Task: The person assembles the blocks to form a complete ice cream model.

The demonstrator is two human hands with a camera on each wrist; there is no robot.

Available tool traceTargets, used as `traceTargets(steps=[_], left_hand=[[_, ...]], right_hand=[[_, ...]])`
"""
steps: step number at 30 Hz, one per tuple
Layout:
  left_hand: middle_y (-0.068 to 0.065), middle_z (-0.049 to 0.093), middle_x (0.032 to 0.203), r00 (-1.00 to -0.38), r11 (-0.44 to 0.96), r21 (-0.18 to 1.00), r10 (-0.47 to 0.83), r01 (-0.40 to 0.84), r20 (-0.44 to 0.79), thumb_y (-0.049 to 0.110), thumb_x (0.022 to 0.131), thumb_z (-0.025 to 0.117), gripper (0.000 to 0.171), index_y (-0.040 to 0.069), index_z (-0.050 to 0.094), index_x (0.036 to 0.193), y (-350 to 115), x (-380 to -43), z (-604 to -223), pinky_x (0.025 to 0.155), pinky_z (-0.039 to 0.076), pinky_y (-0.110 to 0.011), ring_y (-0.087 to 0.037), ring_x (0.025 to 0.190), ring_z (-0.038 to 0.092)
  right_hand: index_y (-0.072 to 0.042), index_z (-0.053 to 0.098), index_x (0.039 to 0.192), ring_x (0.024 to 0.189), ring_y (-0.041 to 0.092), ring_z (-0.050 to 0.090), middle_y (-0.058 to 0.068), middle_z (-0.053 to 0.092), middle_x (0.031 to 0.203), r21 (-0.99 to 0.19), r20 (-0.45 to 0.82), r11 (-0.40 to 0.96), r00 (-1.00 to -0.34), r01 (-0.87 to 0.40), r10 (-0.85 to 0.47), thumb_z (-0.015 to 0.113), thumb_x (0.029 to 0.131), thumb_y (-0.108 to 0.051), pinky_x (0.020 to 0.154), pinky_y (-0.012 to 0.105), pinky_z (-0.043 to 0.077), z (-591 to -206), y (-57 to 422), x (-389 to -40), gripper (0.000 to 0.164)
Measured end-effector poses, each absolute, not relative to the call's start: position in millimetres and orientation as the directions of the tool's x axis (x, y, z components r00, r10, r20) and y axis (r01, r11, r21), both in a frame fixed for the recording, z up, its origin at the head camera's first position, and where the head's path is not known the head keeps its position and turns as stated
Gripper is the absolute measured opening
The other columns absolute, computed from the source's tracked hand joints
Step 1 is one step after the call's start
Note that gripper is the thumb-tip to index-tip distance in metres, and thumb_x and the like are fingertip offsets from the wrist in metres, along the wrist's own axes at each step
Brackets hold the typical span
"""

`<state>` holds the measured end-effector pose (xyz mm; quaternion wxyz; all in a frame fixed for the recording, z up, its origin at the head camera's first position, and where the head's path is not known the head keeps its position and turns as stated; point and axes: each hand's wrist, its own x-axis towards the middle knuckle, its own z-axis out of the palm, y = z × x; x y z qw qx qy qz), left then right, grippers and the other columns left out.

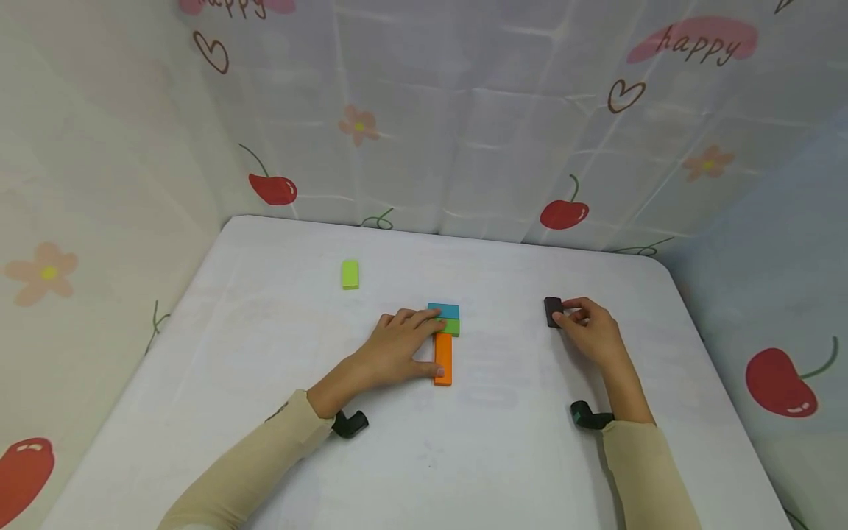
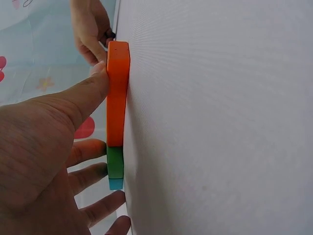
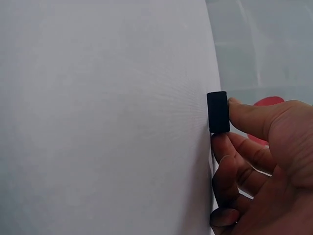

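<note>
Flat on the table lie an orange block, a green block and a blue block, placed end to end with the orange one nearest. My left hand rests over their left side, fingers spread. Its thumb touches the orange block and two fingertips reach the green and blue ones. Over on the right, my right hand holds a small black block between thumb and fingers. In the right wrist view the thumb presses one face of that black block, with fingertips at its lower end.
A light green block lies by itself toward the back left of the white table. Dark wrist-camera mounts show below both hands. Curtains printed with cherries and flowers stand behind and at both sides.
</note>
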<state>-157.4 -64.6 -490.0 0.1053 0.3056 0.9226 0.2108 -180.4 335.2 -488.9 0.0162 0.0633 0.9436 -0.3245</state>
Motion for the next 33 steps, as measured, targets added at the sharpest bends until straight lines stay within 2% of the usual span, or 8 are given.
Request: traceTargets(steps=[11,18,26,33], left_hand=[[0.003,0.031,0.178,-0.793,0.724,0.46,0.605,0.514,-0.065,0.068,0.094,0.072,0.086,0.027,0.044,0.164,-64,-157,-491,0.122,0.031,-0.056,-0.029,0.159,0.034],[0.003,0.032,0.178,-0.795,0.724,0.46,0.604,0.515,-0.061,0.067,0.094,0.073,0.086,0.026,0.044,0.165,-65,-156,-489,0.121,0.032,-0.056,-0.029,0.158,0.035],[0.003,0.031,0.178,-0.794,0.726,0.455,0.604,0.515,-0.064,0.068,0.094,0.072,0.087,0.027,0.043,0.165,-65,-157,-491,0.121,0.032,-0.056,-0.028,0.158,0.035],[0.003,0.031,0.178,-0.796,0.729,0.448,0.602,0.517,-0.062,0.069,0.094,0.071,0.087,0.027,0.043,0.165,-65,-156,-492,0.12,0.033,-0.055,-0.028,0.158,0.036]], right_hand=[[0.002,0.066,0.134,0.093,0.026,0.057,0.021,0.065,0.107,-0.603,-0.052,0.791,-0.994,0.105,0.092,0.069,0.105,-0.035,0.075,0.03,0.045,-487,336,-203,0.047],[0.002,0.067,0.13,0.101,0.029,0.056,0.021,0.064,0.113,-0.619,-0.088,0.777,-0.993,0.117,0.08,0.069,0.106,-0.036,0.079,0.031,0.045,-487,338,-219,0.045],[0.004,0.066,0.123,0.101,0.03,0.058,0.021,0.065,0.114,-0.613,-0.116,0.779,-0.99,0.133,0.077,0.068,0.106,-0.034,0.079,0.031,0.046,-484,335,-234,0.041],[0.005,0.064,0.124,0.102,0.031,0.056,0.022,0.062,0.115,-0.612,-0.148,0.77,-0.983,0.181,0.113,0.067,0.107,-0.033,0.08,0.033,0.045,-480,330,-244,0.042]])
